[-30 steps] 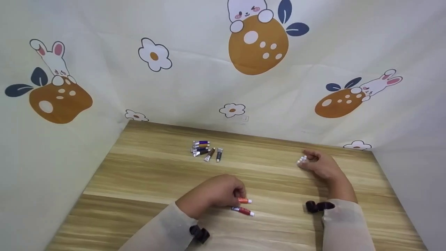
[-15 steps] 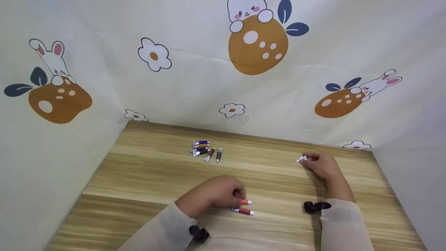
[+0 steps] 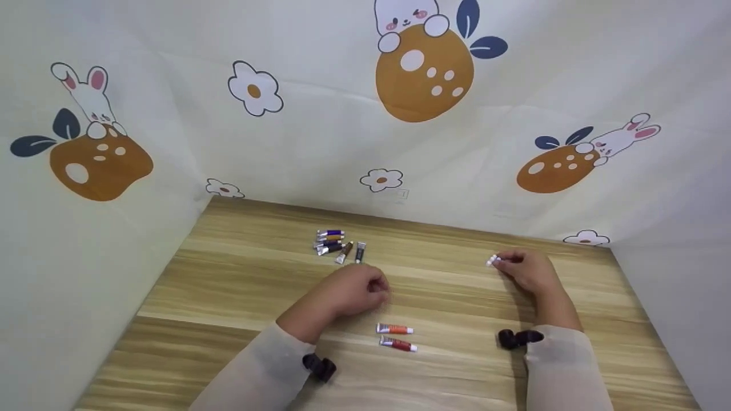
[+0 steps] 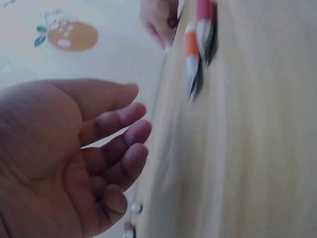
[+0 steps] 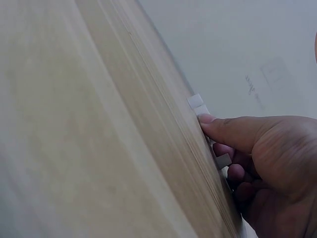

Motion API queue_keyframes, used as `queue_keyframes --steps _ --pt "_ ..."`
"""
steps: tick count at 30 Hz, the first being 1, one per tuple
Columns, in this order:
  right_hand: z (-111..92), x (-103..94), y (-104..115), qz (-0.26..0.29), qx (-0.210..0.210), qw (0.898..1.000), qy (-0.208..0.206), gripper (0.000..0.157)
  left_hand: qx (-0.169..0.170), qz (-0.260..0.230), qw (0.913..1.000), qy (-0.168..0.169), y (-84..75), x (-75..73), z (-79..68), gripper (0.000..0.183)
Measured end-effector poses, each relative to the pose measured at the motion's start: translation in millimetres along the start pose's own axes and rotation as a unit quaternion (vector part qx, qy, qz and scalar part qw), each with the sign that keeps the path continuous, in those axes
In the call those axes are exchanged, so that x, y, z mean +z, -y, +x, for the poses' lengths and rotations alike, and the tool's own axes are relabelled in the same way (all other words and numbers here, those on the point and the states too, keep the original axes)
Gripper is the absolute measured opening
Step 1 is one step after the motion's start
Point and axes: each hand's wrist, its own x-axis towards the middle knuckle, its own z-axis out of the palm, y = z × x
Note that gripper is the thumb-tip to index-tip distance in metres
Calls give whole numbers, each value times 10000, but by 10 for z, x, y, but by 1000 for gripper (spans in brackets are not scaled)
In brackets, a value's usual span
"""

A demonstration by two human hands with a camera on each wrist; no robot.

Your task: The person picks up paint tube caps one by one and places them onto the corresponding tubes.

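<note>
My left hand (image 3: 355, 290) hovers over the middle of the table with its fingers loosely bent and nothing in them; the left wrist view shows its palm (image 4: 39, 144). In front of it lie two small paint tubes side by side, an orange tube (image 3: 395, 329) and a red tube (image 3: 398, 344), both with white caps pointing right. At the back right, my right hand (image 3: 528, 271) pinches at a cluster of small white pieces (image 3: 492, 260). In the right wrist view the thumb is on one white piece (image 5: 196, 101), and another shows near the curled fingers. Their exact kind is unclear.
Several more paint tubes (image 3: 329, 244) lie bunched at the back left, with a dark tube (image 3: 360, 252) just behind my left hand. A patterned cloth wall (image 3: 308, 148) encloses the wooden table (image 3: 228, 274) at the back and sides.
My left hand has let go of the orange tube and moved back and left, leaving it beside the red one. The right thumb and fingers have closed in on the white pieces.
</note>
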Motion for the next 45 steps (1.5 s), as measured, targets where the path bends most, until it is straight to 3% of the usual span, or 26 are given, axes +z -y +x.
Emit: queue_keyframes --steps 7,12,17,23,34,37,41,45 --pt "-4 -2 0 46 -9 10000 21 43 -752 353 9901 -1135 239 -181 85 32" --pt "-7 -4 -10 46 -36 10000 -8 45 -948 248 9864 -1319 339 -223 113 41" --pt "-16 -23 -27 164 -60 9998 -6 49 -772 226 9847 -1548 392 -224 139 40" --pt "-34 -83 -45 1165 375 9923 170 51 -710 74 9808 -1815 429 -252 164 33" --pt "-72 -144 53 2769 670 9586 -32 56 -697 -246 9773 -1984 559 -318 168 42" --pt "-80 -158 101 2551 559 9653 -60 58 -760 -288 9769 -1978 593 -332 164 44" --pt "-94 -190 147 1874 228 9818 -224 62 -694 -312 9762 -2029 643 -341 167 43" --pt "-112 -209 197 1796 -64 9829 -409 59 -561 -354 9740 -2165 691 -335 165 43"
